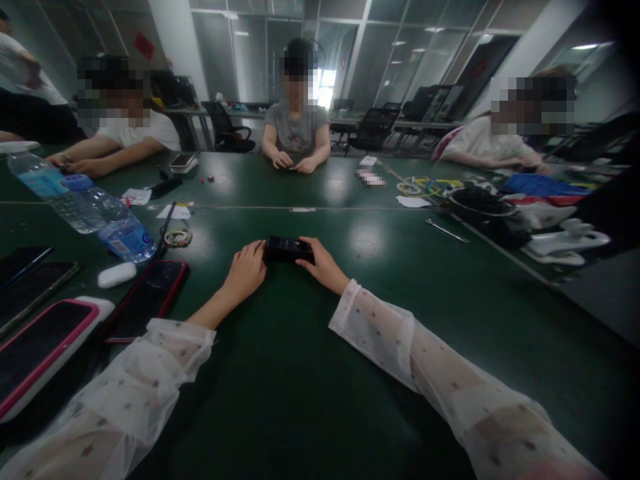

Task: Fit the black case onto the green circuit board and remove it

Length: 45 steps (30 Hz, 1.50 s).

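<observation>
A small black device (289, 249) with a dark screen on its upper face rests at the middle of the green table (300, 373). My left hand (246, 270) is at its left end, fingers bent and close together against it. On the right end, my right hand (323, 263) grips the device between the thumb at the near side and the fingers at the far side. Both forearms are in sheer white sleeves with dark spots. Nearest on my left lies a phone with a red edge (150, 297), beside a white earbud case (117, 275).
Bottles (107, 217) lean at the left, behind several phones. A bracelet-like ring (178, 238) lies beyond the red-edged phone. At the right are a wrench (447, 231), cables (425, 187) and a white plastic tool (567, 241). Three people sit around the table; another stands far left.
</observation>
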Tool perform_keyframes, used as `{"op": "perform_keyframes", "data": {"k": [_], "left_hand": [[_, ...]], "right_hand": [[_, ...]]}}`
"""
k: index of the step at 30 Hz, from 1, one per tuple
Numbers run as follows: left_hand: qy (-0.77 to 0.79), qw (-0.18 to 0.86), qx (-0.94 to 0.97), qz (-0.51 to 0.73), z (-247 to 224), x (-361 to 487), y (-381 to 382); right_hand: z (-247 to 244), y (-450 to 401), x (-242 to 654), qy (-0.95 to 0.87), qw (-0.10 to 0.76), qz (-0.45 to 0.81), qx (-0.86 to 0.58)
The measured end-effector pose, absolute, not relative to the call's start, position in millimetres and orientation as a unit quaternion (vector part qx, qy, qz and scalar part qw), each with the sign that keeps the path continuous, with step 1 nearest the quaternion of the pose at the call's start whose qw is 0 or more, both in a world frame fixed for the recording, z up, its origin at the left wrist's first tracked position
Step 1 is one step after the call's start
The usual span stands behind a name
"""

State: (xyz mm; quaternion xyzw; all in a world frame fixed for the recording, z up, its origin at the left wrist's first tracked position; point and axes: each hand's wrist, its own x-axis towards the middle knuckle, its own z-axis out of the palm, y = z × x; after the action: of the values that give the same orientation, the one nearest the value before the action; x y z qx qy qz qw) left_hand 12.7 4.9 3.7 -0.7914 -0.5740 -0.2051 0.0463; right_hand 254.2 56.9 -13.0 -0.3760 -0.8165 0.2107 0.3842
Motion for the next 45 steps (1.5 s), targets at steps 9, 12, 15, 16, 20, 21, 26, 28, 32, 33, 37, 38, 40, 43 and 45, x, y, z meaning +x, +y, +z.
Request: {"op": "perform_keyframes", "data": {"k": [9, 12, 15, 16, 20, 21, 26, 28, 32, 33, 37, 38, 40, 43, 45], "left_hand": [[-0.573, 0.052, -0.79, -0.213, 4.9, 12.6, 4.3], [-0.571, 0.053, -0.792, -0.211, 5.3, 12.6, 4.7], [-0.575, 0.056, -0.79, -0.204, 5.6, 13.4, 5.0], [-0.578, 0.059, -0.789, -0.201, 5.7, 13.7, 5.0], [-0.596, 0.07, -0.776, -0.196, 5.4, 14.4, 3.9], [-0.604, 0.072, -0.769, -0.196, 5.2, 14.3, 3.5], [-0.606, 0.076, -0.773, -0.173, 3.3, 12.0, 3.4], [-0.594, 0.076, -0.783, -0.166, 2.6, 11.3, 3.8], [-0.589, 0.077, -0.786, -0.17, 2.2, 11.5, 3.9], [-0.588, 0.075, -0.786, -0.172, 2.4, 11.7, 3.8], [-0.585, 0.07, -0.787, -0.181, 3.4, 12.0, 3.2], [-0.584, 0.07, -0.788, -0.183, 3.6, 11.9, 3.1], [-0.581, 0.075, -0.789, -0.186, 3.6, 11.9, 3.1], [-0.577, 0.083, -0.789, -0.193, 3.0, 12.3, 3.4], [-0.576, 0.088, -0.788, -0.2, 2.8, 13.0, 3.6]], "right_hand": [[-11.6, 56.3, 253.8, -0.808, 0.373, 0.234, -0.392], [-11.3, 56.3, 253.6, -0.807, 0.373, 0.24, -0.39], [-9.9, 55.7, 253.2, -0.811, 0.37, 0.233, -0.389], [-9.4, 55.4, 253.1, -0.812, 0.369, 0.23, -0.389], [-7.5, 54.0, 253.2, -0.813, 0.365, 0.23, -0.39], [-7.1, 53.7, 253.4, -0.813, 0.365, 0.233, -0.39], [-5.9, 53.6, 254.5, -0.81, 0.364, 0.251, -0.385], [-5.5, 53.8, 254.8, -0.81, 0.361, 0.258, -0.384], [-4.5, 53.5, 254.6, -0.809, 0.363, 0.265, -0.379], [-4.2, 53.3, 254.5, -0.808, 0.365, 0.266, -0.377], [-3.5, 52.9, 254.2, -0.803, 0.372, 0.272, -0.377], [-3.5, 52.9, 254.2, -0.801, 0.373, 0.275, -0.378], [-3.5, 53.1, 254.1, -0.798, 0.375, 0.281, -0.38], [-3.8, 53.4, 253.4, -0.793, 0.378, 0.288, -0.382], [-3.8, 53.4, 252.6, -0.788, 0.382, 0.292, -0.385]]}}
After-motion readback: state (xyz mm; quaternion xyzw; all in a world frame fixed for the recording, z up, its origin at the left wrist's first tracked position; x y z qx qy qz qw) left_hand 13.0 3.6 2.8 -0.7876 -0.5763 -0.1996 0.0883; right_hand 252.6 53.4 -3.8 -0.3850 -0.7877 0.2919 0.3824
